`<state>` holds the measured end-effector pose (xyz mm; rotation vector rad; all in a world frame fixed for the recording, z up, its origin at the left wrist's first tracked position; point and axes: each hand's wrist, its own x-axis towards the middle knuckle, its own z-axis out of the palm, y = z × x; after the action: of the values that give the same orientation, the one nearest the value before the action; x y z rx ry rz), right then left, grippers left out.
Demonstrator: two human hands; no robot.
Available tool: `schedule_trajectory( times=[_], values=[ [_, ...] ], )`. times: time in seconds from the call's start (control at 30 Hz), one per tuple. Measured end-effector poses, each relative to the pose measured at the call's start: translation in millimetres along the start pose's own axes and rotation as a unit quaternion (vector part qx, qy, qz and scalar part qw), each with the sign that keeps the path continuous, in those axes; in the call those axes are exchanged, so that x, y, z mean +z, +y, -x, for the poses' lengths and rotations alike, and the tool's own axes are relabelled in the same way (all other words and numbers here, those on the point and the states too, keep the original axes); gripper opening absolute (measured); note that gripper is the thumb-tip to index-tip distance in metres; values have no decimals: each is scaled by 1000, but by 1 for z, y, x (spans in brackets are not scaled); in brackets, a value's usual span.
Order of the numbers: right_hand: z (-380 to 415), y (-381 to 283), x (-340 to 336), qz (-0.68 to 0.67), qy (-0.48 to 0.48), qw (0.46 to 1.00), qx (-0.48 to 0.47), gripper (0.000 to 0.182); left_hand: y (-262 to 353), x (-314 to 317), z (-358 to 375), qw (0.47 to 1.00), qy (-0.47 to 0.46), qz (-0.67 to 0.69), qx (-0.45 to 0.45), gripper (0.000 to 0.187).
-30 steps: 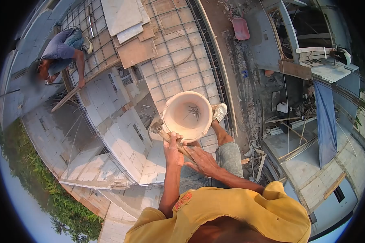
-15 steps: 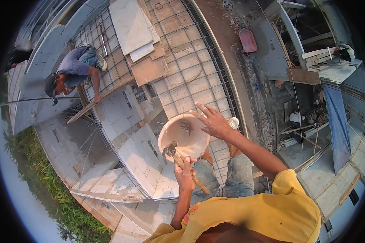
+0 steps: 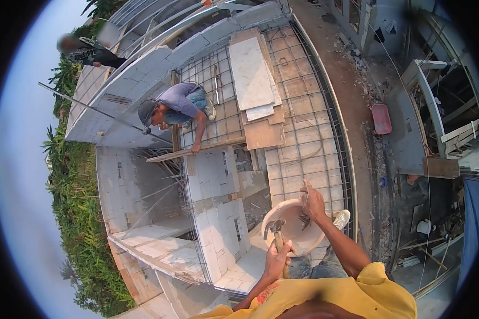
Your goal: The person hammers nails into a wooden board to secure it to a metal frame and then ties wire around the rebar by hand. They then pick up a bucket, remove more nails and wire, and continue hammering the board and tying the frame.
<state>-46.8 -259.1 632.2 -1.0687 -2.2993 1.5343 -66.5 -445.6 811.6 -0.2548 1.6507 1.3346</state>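
Note:
My left hand is closed around the wooden handle of a claw hammer, its metal head pointing up and lying in front of the bucket. A pale pinkish bucket sits in front of my body, its near rim close to my left hand; whether those fingers also grip the rim is hidden. Some thin dark pieces, like nails, lie inside it. My right hand is over the bucket's far right rim, one finger stretched out ahead and the others partly bent, with nothing visible in it.
Steel rebar mesh covers the wooden formwork deck ahead. Boards are stacked on it. A crouching co-worker holds a wooden plank at an open drop. Another person is at far left. A red wheelbarrow stands below.
My view has swung left and up, so the bucket and both hands sit lower and farther right. My right hand's spread fingers have drawn closer together. The hammer stays in my left hand.

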Motion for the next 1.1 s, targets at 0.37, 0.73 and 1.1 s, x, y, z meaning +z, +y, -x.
schedule_trajectory(
  times=[0.37, 0.73, 1.1],
  values=[
    [16, -18, -178, -385, 288, 870, 110, 49, -19, -27, -31, 991, 123, 54, -19, 21],
    [144, 169, -340, -180, 332, 894, 241, 43, -107, -198, -68, 890, 339, 300, -52, 16],
    [261, 319, -402, 239, 451, 808, 294, 66, -160, -292, 19, 772, 446, 451, -38, 28]
  ],
)
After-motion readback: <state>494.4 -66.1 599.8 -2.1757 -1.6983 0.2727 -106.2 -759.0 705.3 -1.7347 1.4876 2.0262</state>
